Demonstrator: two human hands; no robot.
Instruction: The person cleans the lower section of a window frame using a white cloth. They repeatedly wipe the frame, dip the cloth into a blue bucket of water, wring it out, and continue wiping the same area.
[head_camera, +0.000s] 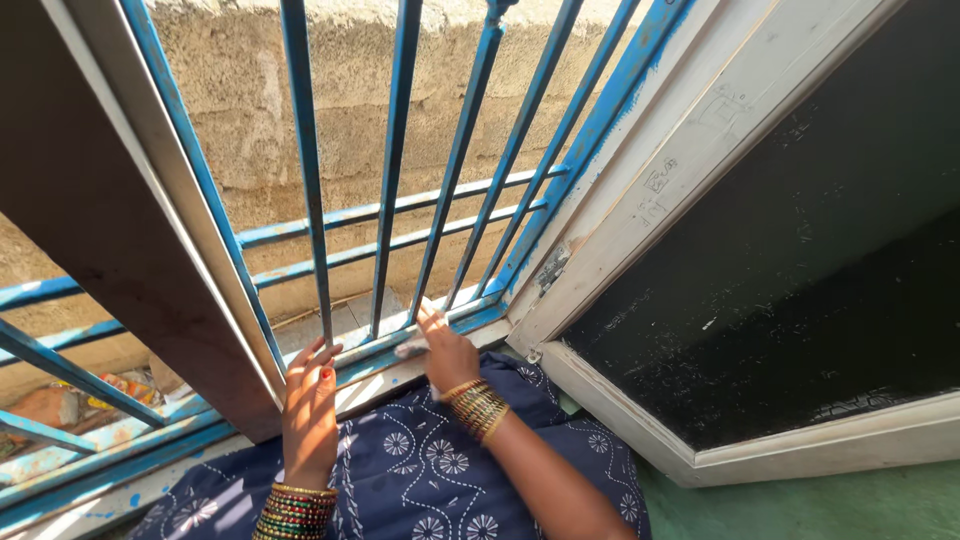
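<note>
Rough concrete block wall (250, 110) fills the background behind a blue barred window grille (400, 170). Left hand (310, 405) lies flat, fingers spread open, against the base of one blue bar near the brown frame post (110, 230), gripping nothing. Right hand (447, 352) is closed on a small whitish cloth (412, 349), pressing it on the grille's bottom rail by the corner. Black-panelled shutter (800, 270) in a white frame stands open at right. Navy patterned fabric (430, 470) lies below.

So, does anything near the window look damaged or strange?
Yes. The white door frame has chipped, scuffed paint near the grille corner, and blue paint is smeared onto it. The right hand presses a small pale cloth on the blue sill.
</note>
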